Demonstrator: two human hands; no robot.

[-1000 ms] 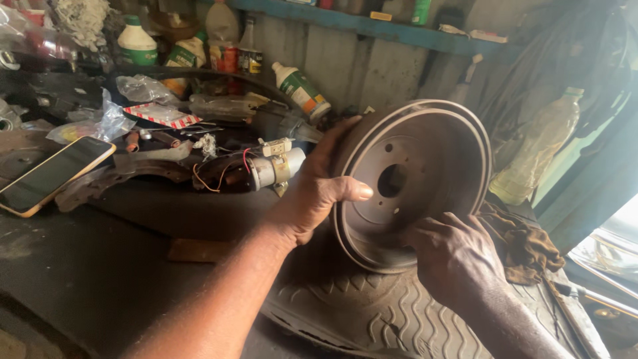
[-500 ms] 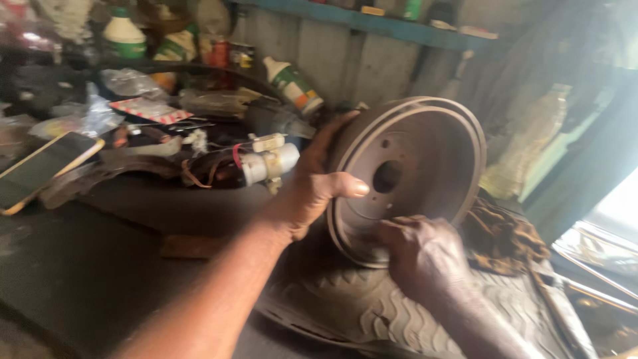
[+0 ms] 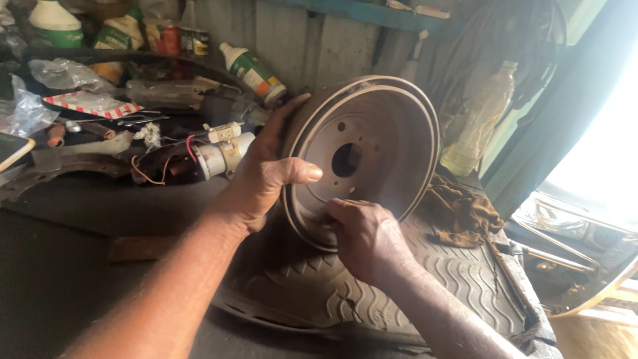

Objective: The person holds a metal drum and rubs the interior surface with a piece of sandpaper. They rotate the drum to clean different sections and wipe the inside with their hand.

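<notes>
Here we are holding the brake drum (image 3: 362,159) upright on the tyre (image 3: 372,286) at the bench's right, left hand (image 3: 262,176) clamping its rim, right hand (image 3: 365,239) pinching its lower face; inspection seemingly underway, nothing fitted yet.

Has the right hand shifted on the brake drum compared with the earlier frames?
Yes. The right hand has slid left along the brake drum lower rim, from below-right of the centre hole to directly beneath it.

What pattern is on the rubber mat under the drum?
Dark grey with raised wavy zigzag ribs on the rubber mat, clearest in the head view.
</notes>
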